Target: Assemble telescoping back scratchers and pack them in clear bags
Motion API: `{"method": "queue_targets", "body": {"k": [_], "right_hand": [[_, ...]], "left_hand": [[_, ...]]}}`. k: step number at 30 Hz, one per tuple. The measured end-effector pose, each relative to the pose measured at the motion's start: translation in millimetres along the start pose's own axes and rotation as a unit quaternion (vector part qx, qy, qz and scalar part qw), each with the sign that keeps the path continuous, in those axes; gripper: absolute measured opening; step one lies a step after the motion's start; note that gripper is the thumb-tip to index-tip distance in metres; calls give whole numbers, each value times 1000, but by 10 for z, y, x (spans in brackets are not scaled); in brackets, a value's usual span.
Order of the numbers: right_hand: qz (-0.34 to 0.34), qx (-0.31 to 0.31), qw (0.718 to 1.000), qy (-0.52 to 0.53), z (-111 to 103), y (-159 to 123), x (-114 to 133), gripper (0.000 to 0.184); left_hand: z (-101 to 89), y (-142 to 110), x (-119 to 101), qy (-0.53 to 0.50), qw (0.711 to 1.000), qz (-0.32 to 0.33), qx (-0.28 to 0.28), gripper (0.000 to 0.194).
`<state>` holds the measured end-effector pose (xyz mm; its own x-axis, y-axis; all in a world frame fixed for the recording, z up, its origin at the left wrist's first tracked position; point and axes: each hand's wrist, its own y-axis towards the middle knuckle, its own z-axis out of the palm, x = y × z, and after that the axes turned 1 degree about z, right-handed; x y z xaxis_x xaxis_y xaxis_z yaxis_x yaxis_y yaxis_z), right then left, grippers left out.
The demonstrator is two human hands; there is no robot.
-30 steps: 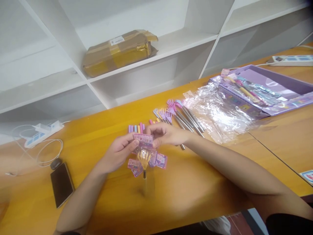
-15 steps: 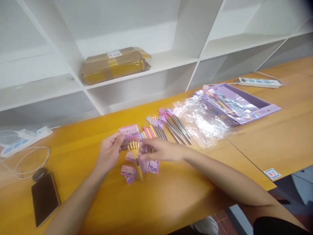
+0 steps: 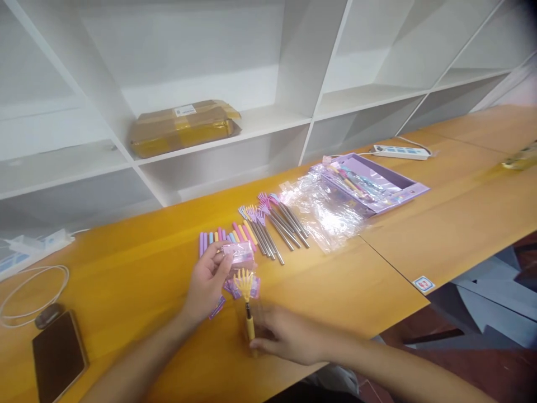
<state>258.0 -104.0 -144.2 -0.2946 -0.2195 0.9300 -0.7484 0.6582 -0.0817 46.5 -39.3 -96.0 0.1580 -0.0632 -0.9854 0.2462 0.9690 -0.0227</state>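
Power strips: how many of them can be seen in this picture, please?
2. One power strip lies at the picture's left edge, partly cut off; the other power strip lies just beyond the purple box. Others may be hidden.

Back scratcher (image 3: 248, 308): yellow, claw-shaped head with fingers spread and pointing away from you, short dark neck, yellow handle (image 3: 250, 329) toward you. Stands nearly in line with your view, head leaning slightly left. Clear sleeve (image 3: 249, 268) around the head, shiny and creased (lower edge hard to make out). Pink printed card (image 3: 241, 253) at the sleeve's far end, pinched between thumb and fingers of your left hand (image 3: 210, 282). Your right hand (image 3: 289, 333) is at the handle, thumb by its near end; blur hides the grip.
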Motion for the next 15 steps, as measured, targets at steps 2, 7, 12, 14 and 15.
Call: {"method": "queue_targets", "body": {"k": [2,7,12,14,15], "right_hand": [[19,-19,999,18,-89,-79,-85,18],[75,-215,973,-42,-853,-511,-333,30],[116,-438,851,-267,-2337,-975,-511,41],[163,-495,782,-341,-2892,-1065,-541,35],[168,-519,758,-358,-3117,-1089,-547,32]], "left_hand": [[2,4,60,-11,1000,5,-6,44],[122,-62,277,-16,998,-13,62,47],[250,-188,562,15,985,-46,168,36],[267,-218,670,20,980,-55,190,35],[272,-231,716,23,978,-60,197,34]]}}
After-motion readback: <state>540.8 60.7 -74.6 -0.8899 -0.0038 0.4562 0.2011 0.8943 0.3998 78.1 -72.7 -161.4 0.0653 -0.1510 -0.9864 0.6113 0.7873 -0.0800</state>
